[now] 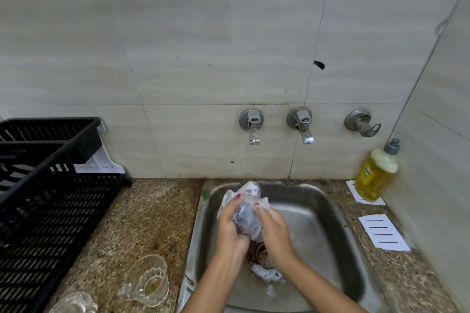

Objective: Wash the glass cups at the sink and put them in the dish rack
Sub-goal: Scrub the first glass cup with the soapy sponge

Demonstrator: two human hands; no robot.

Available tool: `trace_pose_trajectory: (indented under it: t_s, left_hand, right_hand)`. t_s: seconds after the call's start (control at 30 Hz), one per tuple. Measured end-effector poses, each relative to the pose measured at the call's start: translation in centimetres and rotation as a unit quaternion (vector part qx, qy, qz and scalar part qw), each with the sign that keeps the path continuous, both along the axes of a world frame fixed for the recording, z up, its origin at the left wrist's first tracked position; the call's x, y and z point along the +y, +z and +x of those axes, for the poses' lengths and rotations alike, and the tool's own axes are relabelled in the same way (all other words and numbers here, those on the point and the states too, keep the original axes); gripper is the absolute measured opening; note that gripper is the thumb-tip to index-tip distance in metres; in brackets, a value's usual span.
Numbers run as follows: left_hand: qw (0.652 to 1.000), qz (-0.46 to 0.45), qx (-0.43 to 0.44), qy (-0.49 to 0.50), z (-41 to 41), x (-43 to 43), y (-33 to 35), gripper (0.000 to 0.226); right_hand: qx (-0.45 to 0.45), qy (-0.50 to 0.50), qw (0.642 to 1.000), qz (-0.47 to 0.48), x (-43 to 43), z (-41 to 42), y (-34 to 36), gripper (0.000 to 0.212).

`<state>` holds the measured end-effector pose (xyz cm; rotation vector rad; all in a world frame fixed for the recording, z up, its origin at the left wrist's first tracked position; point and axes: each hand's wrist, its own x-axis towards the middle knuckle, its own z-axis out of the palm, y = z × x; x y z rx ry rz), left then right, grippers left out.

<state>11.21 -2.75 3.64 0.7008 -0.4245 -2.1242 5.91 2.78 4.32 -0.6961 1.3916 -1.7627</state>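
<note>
Left hand and right hand both curl round a foamy glass cup over the steel sink. A second glass cup sits beside the black dish rack.

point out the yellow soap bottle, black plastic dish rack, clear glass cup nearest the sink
yellow soap bottle [375, 178]: head view, its body
black plastic dish rack [50, 223]: head view, slatted side wall
clear glass cup [150, 279]: head view, inner wall

three taps on the tiled wall, a yellow soap bottle upright on a lined white card.
</note>
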Motion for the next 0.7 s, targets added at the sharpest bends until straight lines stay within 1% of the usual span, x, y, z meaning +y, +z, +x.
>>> trace_pose_trajectory:
  t_s: [0.03, 0.07, 0.1, 0.13, 0.17, 0.2, 0.23, 0.27, 0.3, 0.33, 0.37, 0.4, 0.43, 0.47, 0.5, 0.53, 0.57, 0.6, 0.63, 0.67, 0.7]
  left_hand:
    - [0.999, -0.033, 0.0, -0.016, 0.3, -0.1, -0.1, 0.031]
    - [0.997, -0.064, -0.004, -0.034, 0.5, -0.4, -0.4, 0.045]
    - [0.995, -0.088, -0.013, -0.054, 0.7, -0.9, -0.6, 0.055]
    - [0.991, -0.104, -0.021, -0.076, 0.8, -1.3, -0.5, 0.058]
    - [0.988, -0.116, -0.034, -0.093, 0.9, -1.6, -0.5, 0.055]
    - [0.985, -0.122, -0.053, -0.106, 0.8, -1.8, -0.3, 0.048]
    - [0.983, -0.125, -0.074, -0.111, 0.6, -1.7, -0.1, 0.038]
    - [0.983, -0.12, -0.093, -0.1, 0.2, -1.6, 0.0, 0.029]
    - [0.985, -0.106, -0.105, -0.081, -0.1, -1.3, 0.1, 0.027]
    - [0.989, -0.086, -0.101, -0.063, -0.5, -1.1, 0.1, 0.034]
    - [0.994, -0.05, -0.082, -0.051, -0.8, -0.7, 0.2, 0.051]
    - [0.998, -0.007, -0.048, -0.045, -1.0, -0.5, 0.4, 0.067]
    - [0.999, 0.02, -0.018, -0.043, -1.2, -0.4, 0.4, 0.072]
    - [0.998, 0.033, 0.004, -0.043, -1.3, -0.3, 0.2, 0.065]
    - [0.998, 0.036, 0.012, -0.049, -1.5, -0.2, 0.1, 0.052]
    - [0.998, 0.034, 0.008, -0.055, -1.6, 0.0, -0.2, 0.043]
    - [0.998, 0.009, 0.003, -0.061, -1.5, 0.2, -0.5, 0.041]
    - [0.998, -0.025, -0.01, -0.053, -1.4, 0.2, -1.0, 0.047]
    - [0.996, -0.073, -0.019, -0.049, -1.1, -0.1, -1.9, 0.061]
    - [0.99, -0.123, -0.025, -0.067, -0.5, -0.6, -2.4, 0.071]
    - [0.977, -0.183, -0.022, -0.111, 0.2, -1.0, -2.7, 0.072]
  right_hand:
    - [-0.12, -0.015, 0.993, -0.006, 0.0, 0.2, 0.2, 0.025]
    - [-0.229, -0.026, 0.973, -0.011, 0.0, 0.3, 0.4, 0.024]
    - [-0.308, -0.032, 0.951, -0.009, 0.0, 0.4, 0.6, 0.025]
    - [-0.353, -0.034, 0.935, -0.003, -0.2, 0.5, 0.8, 0.025]
    - [-0.376, -0.036, 0.926, -0.001, -0.4, 0.5, 0.9, 0.026]
    - [-0.378, -0.039, 0.925, 0.007, -0.5, 0.3, 0.9, 0.025]
    - [-0.361, -0.043, 0.931, 0.01, -0.7, 0.0, 0.6, 0.025]
    - [-0.314, -0.048, 0.948, 0.011, -0.7, -0.4, 0.3, 0.022]
    - [-0.223, -0.055, 0.973, 0.013, -0.5, -1.1, 0.2, 0.019]
    - [-0.104, -0.061, 0.993, 0.018, -0.4, -1.8, 0.2, 0.017]
    - [0.013, -0.053, 0.998, 0.02, -0.3, -2.3, 0.1, 0.018]
    - [0.092, -0.042, 0.995, 0.024, -0.1, -2.5, 0.3, 0.02]
    - [0.122, -0.038, 0.992, 0.026, 0.0, -2.5, 0.5, 0.023]
    - [0.109, -0.04, 0.993, 0.026, 0.2, -2.1, 0.7, 0.026]
    - [0.058, -0.049, 0.997, 0.032, 0.4, -1.8, 0.7, 0.03]
    - [-0.027, -0.057, 0.997, 0.036, 0.7, -1.3, 1.0, 0.031]
    - [-0.126, -0.065, 0.989, 0.038, 0.7, -1.1, 0.6, 0.027]
    - [-0.226, -0.062, 0.971, 0.036, 0.8, -1.0, 0.5, 0.022]
    - [-0.324, -0.056, 0.944, 0.031, 0.8, -1.3, 0.5, 0.024]
    - [-0.398, -0.04, 0.916, 0.03, 0.8, -1.7, 0.6, 0.036]
    - [-0.435, -0.022, 0.899, 0.042, 0.9, -2.0, 0.7, 0.047]
